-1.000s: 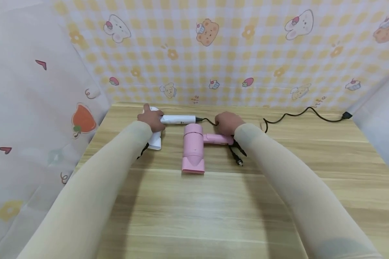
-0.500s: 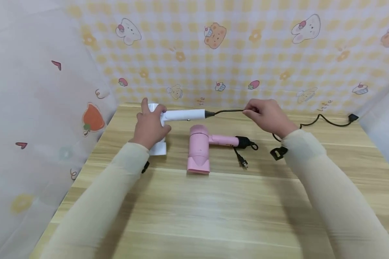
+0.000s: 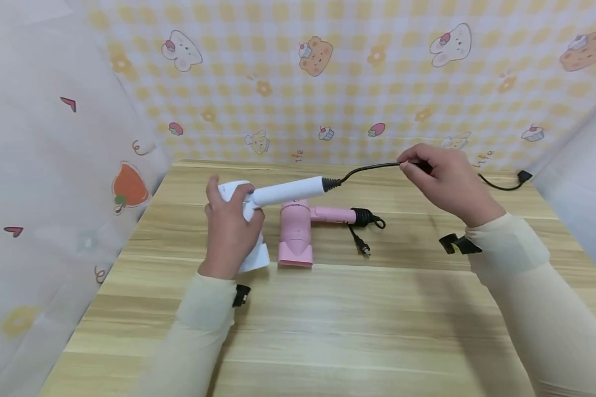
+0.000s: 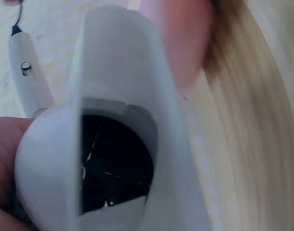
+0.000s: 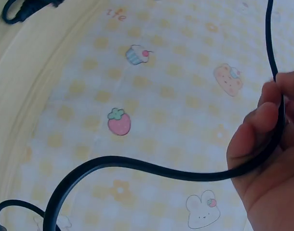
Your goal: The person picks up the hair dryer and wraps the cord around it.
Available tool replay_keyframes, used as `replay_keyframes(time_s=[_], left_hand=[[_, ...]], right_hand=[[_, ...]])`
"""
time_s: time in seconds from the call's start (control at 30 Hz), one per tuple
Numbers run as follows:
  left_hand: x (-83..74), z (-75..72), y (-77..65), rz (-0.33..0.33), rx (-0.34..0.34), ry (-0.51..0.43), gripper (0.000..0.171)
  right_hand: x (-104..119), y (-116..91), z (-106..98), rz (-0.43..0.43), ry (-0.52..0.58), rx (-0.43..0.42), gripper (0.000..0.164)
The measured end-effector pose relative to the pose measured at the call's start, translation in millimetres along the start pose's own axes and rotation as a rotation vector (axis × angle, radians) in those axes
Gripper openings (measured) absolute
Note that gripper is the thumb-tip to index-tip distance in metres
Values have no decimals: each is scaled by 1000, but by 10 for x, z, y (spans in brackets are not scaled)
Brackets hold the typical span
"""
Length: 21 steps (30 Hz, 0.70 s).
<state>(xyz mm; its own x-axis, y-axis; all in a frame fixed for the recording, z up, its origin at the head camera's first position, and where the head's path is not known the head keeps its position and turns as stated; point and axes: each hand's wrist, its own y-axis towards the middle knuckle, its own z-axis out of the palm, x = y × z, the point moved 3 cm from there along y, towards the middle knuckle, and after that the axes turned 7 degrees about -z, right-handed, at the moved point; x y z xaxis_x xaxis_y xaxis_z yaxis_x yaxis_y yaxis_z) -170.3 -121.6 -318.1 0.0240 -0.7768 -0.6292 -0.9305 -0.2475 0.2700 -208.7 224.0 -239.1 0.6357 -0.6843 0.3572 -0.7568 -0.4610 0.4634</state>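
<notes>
My left hand grips the body of a white hair dryer, lifted off the table and tilted, its handle pointing right. In the left wrist view, the dryer's flat nozzle fills the middle, with a dark grille inside. My right hand pinches the black power cord some way from the handle's end. The right wrist view has the cord running through curled fingers. A pink hair dryer lies on the table just behind and right of the white one, partly covered by its handle.
The pink dryer's cord is wound at its handle end, and its plug lies on the wooden table. The white dryer's plug rests at the back right. A patterned cloth hangs behind the table.
The white hair dryer has risen from the table and come nearer in my left hand. My right hand has moved right and up, drawing the cord out from the handle.
</notes>
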Motion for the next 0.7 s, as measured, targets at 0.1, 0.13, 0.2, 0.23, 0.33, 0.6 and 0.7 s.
replay_keyframes(time_s=[0.1, 0.13, 0.2, 0.23, 0.33, 0.6, 0.7], left_hand=[[-91, 38, -110, -29, 48, -32, 39], [-121, 52, -141, -39, 62, -42, 38], [-180, 79, -191, -44, 82, -56, 38], [-208, 92, -213, -47, 89, -59, 38], [-291, 147, -266, -53, 131, -68, 38], [-467, 296, -348, -23, 228, -115, 35], [-501, 308, -368, -4, 238, -139, 35]], right_hand=[[-7, -19, -31, 27, 2, -64, 16], [-10, -25, -34, 37, 8, -82, 15], [-8, -33, -31, 51, 17, -108, 15], [-2, -34, -27, 55, 22, -119, 15], [42, -34, -9, 48, 23, -142, 15], [270, 5, 70, -99, 58, -147, 7], [346, 16, 130, -132, 76, -131, 8]])
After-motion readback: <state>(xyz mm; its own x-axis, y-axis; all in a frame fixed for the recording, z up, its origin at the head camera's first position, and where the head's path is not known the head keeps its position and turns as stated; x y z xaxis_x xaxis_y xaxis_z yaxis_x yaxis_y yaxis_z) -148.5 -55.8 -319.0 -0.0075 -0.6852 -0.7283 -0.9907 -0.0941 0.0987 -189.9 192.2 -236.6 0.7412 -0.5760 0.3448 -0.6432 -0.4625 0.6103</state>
